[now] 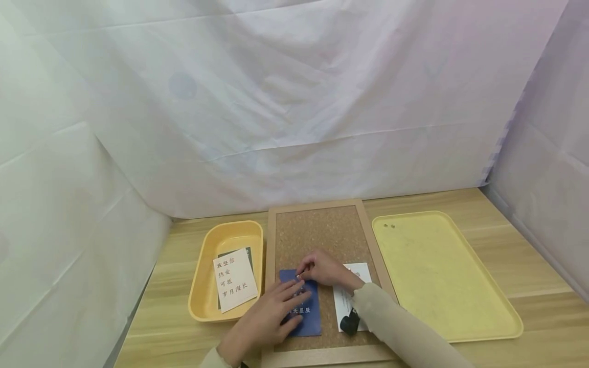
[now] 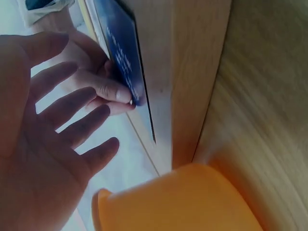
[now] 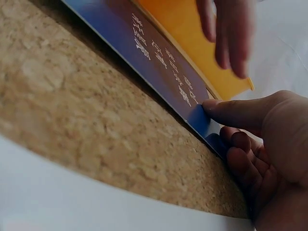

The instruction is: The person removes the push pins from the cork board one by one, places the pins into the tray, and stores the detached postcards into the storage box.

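A blue card (image 1: 299,306) with white writing lies on the cork board (image 1: 322,230), left of its middle. At the card's top edge my right hand (image 1: 322,268) pinches a small shiny thumbtack (image 2: 131,102), mostly hidden by thumb and fingers. The thumb tip presses at the blue card's surface in the right wrist view. My left hand (image 1: 271,312) is spread over the lower left of the blue card, its fingers straight and loosely apart. Under my right forearm, a white card (image 1: 342,304) lies on the board, partly covered.
Left of the board stands a yellow-orange bin (image 1: 198,286), holding a white card (image 1: 234,281) with writing on top of a dark green card (image 1: 249,254). To the right lies a yellow tray (image 1: 451,276) with two small metal tacks (image 1: 389,226) near its far left corner.
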`<state>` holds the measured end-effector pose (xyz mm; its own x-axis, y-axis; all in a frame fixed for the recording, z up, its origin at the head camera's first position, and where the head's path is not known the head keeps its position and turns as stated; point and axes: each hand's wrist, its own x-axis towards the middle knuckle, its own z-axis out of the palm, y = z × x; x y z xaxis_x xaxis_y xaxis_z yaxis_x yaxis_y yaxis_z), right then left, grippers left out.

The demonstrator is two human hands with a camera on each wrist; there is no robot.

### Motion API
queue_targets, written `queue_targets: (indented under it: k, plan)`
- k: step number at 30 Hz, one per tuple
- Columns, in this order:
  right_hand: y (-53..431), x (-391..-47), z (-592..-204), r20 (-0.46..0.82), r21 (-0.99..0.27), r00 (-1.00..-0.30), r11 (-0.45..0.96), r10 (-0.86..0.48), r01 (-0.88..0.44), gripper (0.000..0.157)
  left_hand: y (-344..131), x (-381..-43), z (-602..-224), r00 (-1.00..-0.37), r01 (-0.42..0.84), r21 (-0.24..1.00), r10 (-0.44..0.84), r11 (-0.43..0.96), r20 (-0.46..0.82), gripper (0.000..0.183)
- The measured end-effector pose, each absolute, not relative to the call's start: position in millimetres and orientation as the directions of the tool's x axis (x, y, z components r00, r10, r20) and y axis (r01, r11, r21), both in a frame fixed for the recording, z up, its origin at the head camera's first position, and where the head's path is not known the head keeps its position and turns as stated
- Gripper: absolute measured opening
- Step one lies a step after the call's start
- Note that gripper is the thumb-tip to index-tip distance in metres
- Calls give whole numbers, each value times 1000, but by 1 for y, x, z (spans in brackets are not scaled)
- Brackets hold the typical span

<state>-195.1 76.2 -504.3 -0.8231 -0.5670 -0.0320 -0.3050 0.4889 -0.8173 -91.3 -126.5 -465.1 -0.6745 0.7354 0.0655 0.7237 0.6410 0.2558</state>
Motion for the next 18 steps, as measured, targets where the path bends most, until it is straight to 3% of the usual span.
queue_targets:
  k: [7,18]
  plan:
    - [75,-194,-505,-46,-815,-831,502,-554,-290,5,-124,-88,-472,-665,700,289,743,654,-70,50]
    - [76,-194,-504,-42,-821,-828,491,-559,-290,5,-124,-81,-476,-657,718,244,751,652,-72,48]
